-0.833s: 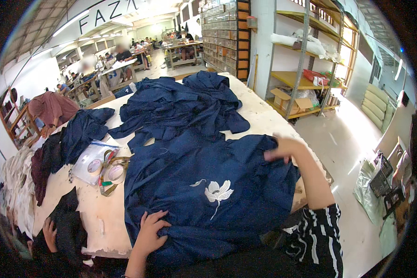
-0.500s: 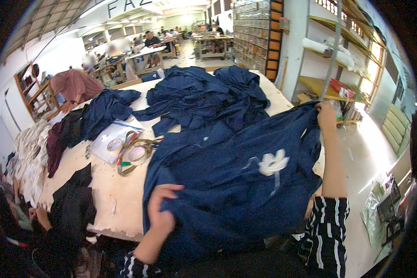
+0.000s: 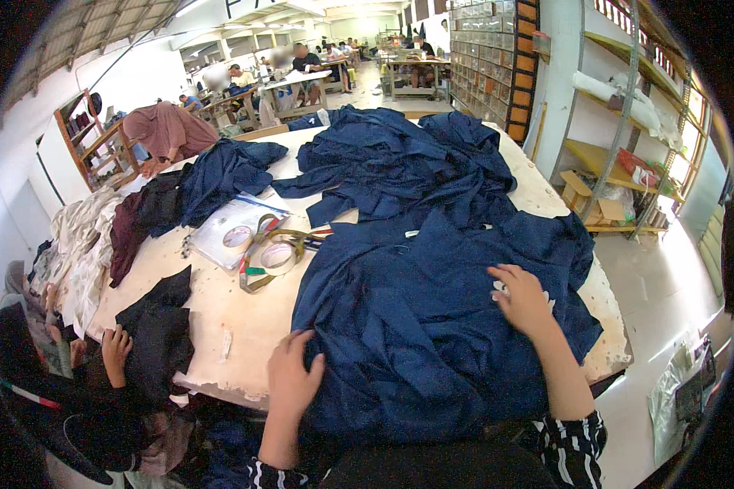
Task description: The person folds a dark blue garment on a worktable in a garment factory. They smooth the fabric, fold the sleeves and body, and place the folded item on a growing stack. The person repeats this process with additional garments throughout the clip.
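Note:
A large navy blue cloth garment (image 3: 416, 342) lies spread and wrinkled across the near part of the table. My left hand (image 3: 294, 371) is at its left edge, thumb and fingers apart, holding nothing. Over the garment's right side, my right hand (image 3: 520, 300) rests with its fingers apart. A small white piece (image 3: 550, 304) shows beneath that hand and between its fingers, mostly covered. Whether this piece is paper or cloth I cannot tell.
Behind lies a heap of navy cloth (image 3: 400, 159). Tape rolls (image 3: 277, 257), straps and a plastic packet (image 3: 224, 224) sit left of the garment. Black cloth (image 3: 159, 326) is under another person's hand (image 3: 116, 346). White cloth (image 3: 77, 253) piles farther left; shelves (image 3: 620, 167) stand right.
My right hand has let go of the raised garment corner and come down onto the white piece. The garment now lies flatter on the table. The view has shifted.

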The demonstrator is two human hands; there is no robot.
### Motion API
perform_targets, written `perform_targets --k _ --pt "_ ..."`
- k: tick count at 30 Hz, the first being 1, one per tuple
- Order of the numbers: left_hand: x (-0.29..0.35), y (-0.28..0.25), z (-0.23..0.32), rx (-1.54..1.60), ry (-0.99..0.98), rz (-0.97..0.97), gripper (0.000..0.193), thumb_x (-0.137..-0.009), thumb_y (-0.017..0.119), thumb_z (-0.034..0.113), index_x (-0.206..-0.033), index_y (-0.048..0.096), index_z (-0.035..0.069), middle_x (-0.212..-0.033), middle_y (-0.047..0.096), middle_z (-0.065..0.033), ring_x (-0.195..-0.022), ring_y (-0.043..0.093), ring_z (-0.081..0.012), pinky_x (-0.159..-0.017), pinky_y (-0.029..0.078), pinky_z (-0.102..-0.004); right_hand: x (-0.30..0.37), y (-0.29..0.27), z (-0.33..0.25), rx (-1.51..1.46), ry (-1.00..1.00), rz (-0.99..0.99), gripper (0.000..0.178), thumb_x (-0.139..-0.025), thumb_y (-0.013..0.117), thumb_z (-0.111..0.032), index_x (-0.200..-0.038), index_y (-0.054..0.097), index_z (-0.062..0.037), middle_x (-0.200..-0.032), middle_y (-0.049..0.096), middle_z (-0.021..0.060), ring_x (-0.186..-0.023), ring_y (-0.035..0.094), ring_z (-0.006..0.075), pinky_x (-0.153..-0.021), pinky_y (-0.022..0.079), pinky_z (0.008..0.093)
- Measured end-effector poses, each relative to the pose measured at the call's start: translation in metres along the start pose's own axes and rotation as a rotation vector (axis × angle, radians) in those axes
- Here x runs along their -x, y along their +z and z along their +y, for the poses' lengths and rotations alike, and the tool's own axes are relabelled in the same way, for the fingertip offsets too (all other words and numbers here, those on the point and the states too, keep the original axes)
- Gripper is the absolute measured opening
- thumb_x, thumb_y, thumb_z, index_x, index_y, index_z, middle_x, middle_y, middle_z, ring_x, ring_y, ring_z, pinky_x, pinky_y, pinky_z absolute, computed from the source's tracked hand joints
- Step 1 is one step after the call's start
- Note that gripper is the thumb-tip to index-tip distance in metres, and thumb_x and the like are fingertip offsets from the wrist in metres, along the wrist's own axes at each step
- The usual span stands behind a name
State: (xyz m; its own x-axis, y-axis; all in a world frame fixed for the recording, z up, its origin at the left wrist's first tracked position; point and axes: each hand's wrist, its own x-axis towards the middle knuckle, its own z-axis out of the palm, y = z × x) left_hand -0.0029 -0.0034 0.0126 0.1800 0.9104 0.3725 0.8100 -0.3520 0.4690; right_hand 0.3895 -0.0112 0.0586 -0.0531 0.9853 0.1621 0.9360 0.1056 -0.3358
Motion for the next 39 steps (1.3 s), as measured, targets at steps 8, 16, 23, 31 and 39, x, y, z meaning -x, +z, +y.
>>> perform_targets --k 8,16,23,31,39 --pt "-0.009 0.008 -0.049 -0.038 -0.369 -0.050 0.049 -0.069 0.074 0.022 -0.110 0.055 0.003 -0.099 0.058 -0.0198 -0.089 0.058 -0.0354 -0.078 0.047 -0.0409 0.010 0.024 -0.048 -0.033 -0.247 -0.169 0.038 -0.067 0.052 -0.001 -0.098 0.069 -0.0140 -0.085 0.058 0.0133 -0.083 0.057 0.0308 -0.074 0.047 0.0398" --pt "-0.020 -0.032 -0.103 -0.227 -0.455 -0.080 0.025 -0.072 0.067 0.014 -0.091 0.059 0.000 -0.087 0.063 -0.0192 -0.083 0.060 -0.0362 -0.073 0.047 -0.0408 0.053 -0.062 0.013 0.352 0.299 -0.104 0.018 -0.069 0.060 -0.015 -0.083 0.068 -0.0072 -0.095 0.061 0.0157 -0.092 0.055 0.0336 -0.084 0.044 0.0429" --pt "-0.038 -0.020 -0.138 0.114 -0.476 0.003 0.025 -0.071 0.065 0.012 -0.089 0.057 -0.002 -0.077 0.063 -0.0171 -0.072 0.061 -0.0271 -0.067 0.046 -0.0343 0.020 0.073 0.015 0.209 -0.061 -0.089 0.072 -0.082 0.056 -0.046 -0.141 0.029 -0.0138 -0.146 0.020 0.0224 -0.133 0.023 0.0414 -0.105 0.019 0.0575" --pt "-0.016 -0.023 0.016 0.687 0.001 -0.305 0.050 -0.072 0.074 0.013 -0.116 0.052 0.002 -0.108 0.058 -0.0095 -0.098 0.055 -0.0187 -0.082 0.047 -0.0325 -0.088 0.010 -0.097 -0.694 0.146 -0.114 0.053 -0.083 0.056 -0.052 -0.103 0.060 -0.0031 -0.089 0.064 0.0151 -0.073 0.061 0.0219 -0.063 0.050 0.0326" --pt "0.007 0.009 0.074 0.774 0.567 -1.032 0.053 -0.086 0.060 0.022 -0.131 0.041 0.002 -0.127 0.048 -0.0202 -0.105 0.058 -0.0264 -0.092 0.045 -0.0327 -0.137 0.057 -0.094 -0.627 -0.039 -0.099 0.061 -0.070 0.070 -0.011 -0.127 0.048 -0.0046 -0.116 0.058 0.0167 -0.102 0.058 0.0259 -0.088 0.045 0.0327"
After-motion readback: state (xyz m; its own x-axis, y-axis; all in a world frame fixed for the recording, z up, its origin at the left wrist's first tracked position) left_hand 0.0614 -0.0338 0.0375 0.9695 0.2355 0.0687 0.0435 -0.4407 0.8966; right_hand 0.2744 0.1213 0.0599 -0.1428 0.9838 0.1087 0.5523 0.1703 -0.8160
